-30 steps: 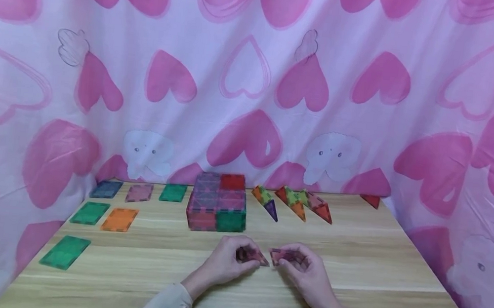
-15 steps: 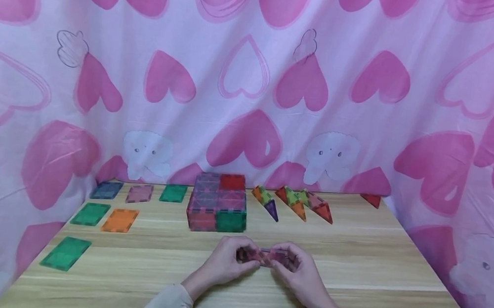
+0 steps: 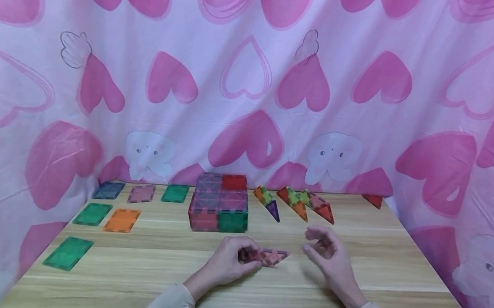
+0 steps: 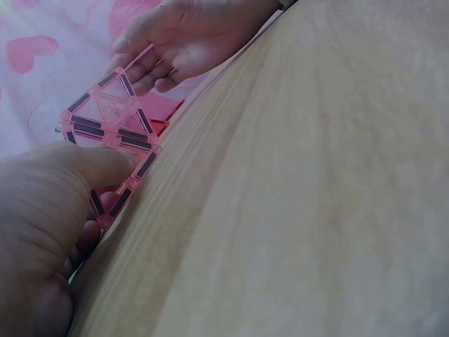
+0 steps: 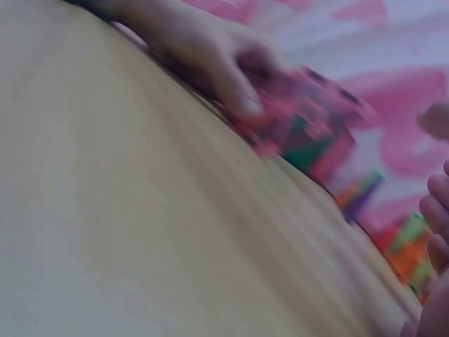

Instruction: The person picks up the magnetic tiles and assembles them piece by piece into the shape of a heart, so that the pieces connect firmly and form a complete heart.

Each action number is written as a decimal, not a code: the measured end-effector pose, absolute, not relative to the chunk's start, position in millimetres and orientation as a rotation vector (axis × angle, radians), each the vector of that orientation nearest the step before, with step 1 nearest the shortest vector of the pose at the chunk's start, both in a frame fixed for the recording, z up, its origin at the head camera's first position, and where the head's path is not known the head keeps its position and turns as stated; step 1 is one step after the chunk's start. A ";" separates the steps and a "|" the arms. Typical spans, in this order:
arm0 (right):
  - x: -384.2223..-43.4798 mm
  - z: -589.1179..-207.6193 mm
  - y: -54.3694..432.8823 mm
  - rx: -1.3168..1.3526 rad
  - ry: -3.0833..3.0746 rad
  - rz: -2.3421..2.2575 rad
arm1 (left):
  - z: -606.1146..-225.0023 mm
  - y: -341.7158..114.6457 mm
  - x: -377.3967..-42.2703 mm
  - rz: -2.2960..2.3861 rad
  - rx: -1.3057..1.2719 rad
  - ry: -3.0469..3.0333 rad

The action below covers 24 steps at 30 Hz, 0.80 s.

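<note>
My left hand (image 3: 230, 257) pinches a pair of pink translucent magnetic triangle tiles (image 3: 273, 257) between thumb and fingers, low over the wooden table. In the left wrist view the magnetic tiles (image 4: 112, 125) lie edge to edge, with dark magnet strips along their sides; my thumb covers part of the nearer one. To the right, apart from the tiles, my right hand (image 3: 328, 256) holds nothing and its fingers are loosely bent. Beyond it lie small groups of colored triangle tiles (image 3: 297, 208): orange, green, red and pink.
Behind my left hand stands a box-shaped block of magnetic tiles (image 3: 219, 206). Green (image 3: 68, 253), orange (image 3: 122, 220), blue and pink square tiles lie flat at the left. A red triangle (image 3: 373, 201) sits at the back right. A heart-print curtain (image 3: 254, 75) hangs around the table.
The two pink triangles, held one in each hand at first, came together edge to edge. My right hand then let go and moved right and farther back; my left hand stayed put.
</note>
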State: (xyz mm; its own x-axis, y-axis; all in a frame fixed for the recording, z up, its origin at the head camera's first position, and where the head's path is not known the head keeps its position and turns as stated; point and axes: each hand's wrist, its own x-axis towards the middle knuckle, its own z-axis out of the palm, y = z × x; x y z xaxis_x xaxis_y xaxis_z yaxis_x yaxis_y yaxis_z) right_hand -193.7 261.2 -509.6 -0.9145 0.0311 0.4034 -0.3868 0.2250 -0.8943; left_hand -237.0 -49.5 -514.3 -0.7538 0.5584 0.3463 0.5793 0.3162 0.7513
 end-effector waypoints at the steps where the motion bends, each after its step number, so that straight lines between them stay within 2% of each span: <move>1: -195.5 -508.9 268.0 0.316 -2.159 1.720 | -514.1 -49.1 -236.8 -1.459 -1.093 -2.532; 18: -241.9 -515.4 400.1 -0.225 -2.044 1.301 | -513.9 -51.1 -236.4 -1.457 -1.063 -2.577; 24: -256.4 -510.7 433.1 -0.318 -2.128 1.225 | -512.1 -50.9 -235.7 -1.458 -1.063 -2.581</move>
State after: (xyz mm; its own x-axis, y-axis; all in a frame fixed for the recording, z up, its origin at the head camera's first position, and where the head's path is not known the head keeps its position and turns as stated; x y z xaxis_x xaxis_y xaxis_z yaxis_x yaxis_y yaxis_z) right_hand -256.4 433.1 -510.7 -0.7568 0.5027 0.4177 -0.1086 0.5335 -0.8388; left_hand -235.7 -50.9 -512.1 -0.7721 0.5568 0.3063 0.5496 0.3433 0.7616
